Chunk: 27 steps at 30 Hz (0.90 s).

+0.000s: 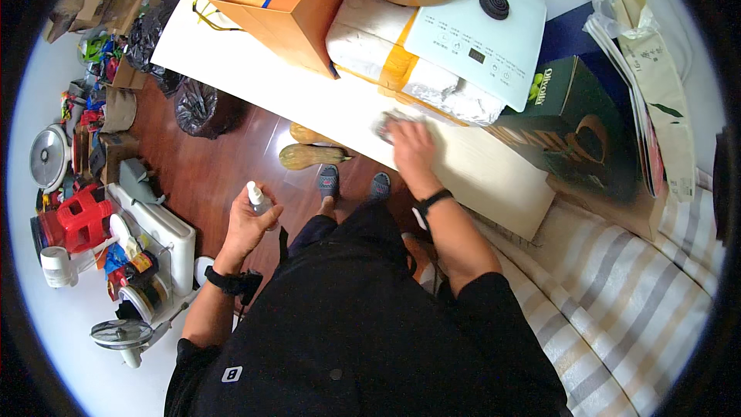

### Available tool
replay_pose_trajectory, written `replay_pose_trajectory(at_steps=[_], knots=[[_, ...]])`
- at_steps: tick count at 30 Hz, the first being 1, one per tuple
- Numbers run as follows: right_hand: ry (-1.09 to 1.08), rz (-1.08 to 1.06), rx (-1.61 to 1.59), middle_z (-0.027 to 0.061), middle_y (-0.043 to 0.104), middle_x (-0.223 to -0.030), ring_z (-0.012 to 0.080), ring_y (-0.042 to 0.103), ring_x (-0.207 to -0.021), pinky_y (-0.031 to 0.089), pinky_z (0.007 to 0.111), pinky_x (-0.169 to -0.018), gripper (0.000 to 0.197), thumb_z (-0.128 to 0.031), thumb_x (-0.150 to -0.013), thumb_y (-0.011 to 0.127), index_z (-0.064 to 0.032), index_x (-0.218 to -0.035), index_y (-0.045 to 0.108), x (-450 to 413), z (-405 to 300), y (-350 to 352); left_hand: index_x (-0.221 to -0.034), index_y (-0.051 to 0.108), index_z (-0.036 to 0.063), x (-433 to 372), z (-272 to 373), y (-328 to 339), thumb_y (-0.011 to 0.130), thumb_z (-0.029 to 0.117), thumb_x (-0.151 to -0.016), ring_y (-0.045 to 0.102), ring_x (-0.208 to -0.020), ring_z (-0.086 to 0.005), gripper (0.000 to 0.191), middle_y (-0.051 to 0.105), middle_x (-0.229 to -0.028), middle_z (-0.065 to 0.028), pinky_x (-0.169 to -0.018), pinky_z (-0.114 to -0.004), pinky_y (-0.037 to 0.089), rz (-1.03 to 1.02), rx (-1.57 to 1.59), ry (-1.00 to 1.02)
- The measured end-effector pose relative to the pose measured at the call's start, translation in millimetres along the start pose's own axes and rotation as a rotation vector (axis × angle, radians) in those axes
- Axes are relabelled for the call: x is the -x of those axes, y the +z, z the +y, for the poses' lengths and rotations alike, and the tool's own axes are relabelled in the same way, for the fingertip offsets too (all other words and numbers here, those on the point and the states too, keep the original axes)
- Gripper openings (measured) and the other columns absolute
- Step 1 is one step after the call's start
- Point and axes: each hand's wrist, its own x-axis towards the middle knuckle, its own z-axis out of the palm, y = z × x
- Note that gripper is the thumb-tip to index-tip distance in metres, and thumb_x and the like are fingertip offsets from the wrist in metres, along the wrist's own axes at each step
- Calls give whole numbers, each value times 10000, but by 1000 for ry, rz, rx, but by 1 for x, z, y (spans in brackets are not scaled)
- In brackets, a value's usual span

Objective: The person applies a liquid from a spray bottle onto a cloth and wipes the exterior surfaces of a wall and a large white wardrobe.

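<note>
A clear spray bottle with a white cap (255, 193) is held in my left hand (250, 221), out over the wooden floor, left of the white tabletop (278, 82). My right hand (412, 147) lies palm down on the tabletop near its front edge, pressing a crumpled greyish cloth (384, 126); the cloth is blurred and partly under the fingers. Just beyond that hand stands a foam-wrapped package with orange tape (399, 63), and a white induction cooker (486, 40) rests on it.
An orange box (301, 23) and a dark green carton (570, 121) stand on the table. Squashes (312, 156) and a black-bagged bin (200, 107) are on the floor. A striped cover (613, 278) lies to the right, a white cabinet (173, 231) to the left.
</note>
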Motion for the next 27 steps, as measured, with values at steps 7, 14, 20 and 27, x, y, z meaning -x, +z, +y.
replay_pose_trajectory(at_steps=[7, 14, 20, 27], knots=[[372, 35, 352, 59, 612, -980, 308, 567, -974, 473, 429, -895, 210, -95, -789, 738, -150, -991, 712, 114, 111, -80, -1013, 532, 65, -7, -19, 4, 706, -34, -864, 561, -634, -81, 249, 582, -841, 2, -519, -237, 444, -18, 49, 2], [66, -4, 114, 61, 641, -1032, 292, 552, -1019, 481, 421, -908, 266, -33, -855, 580, -80, -1090, 696, -6, -11, 13, -1010, 541, 62, 12, -16, -5, 703, -30, -866, 560, -649, -80, 235, 591, -841, 0, -532, -232, 443, 49, -44, -6], [-52, 42, -10, 58, 637, -1006, 282, 591, -972, 489, 398, -859, 233, -91, -857, 589, -101, -1056, 709, -24, -13, 12, -1012, 544, 61, 15, -12, -12, 708, -23, -866, 560, -646, -73, 235, 591, -838, -2, -539, -230, 452, 35, -78, -6], [358, -30, 429, 76, 609, -969, 321, 568, -977, 466, 433, -907, 225, -166, -868, 724, -67, -1066, 686, 135, 121, -90, -1021, 541, 62, -1, -21, -7, 698, -25, -867, 567, -664, -79, 237, 588, -843, 1, -555, -236, 460, -21, -71, 30]])
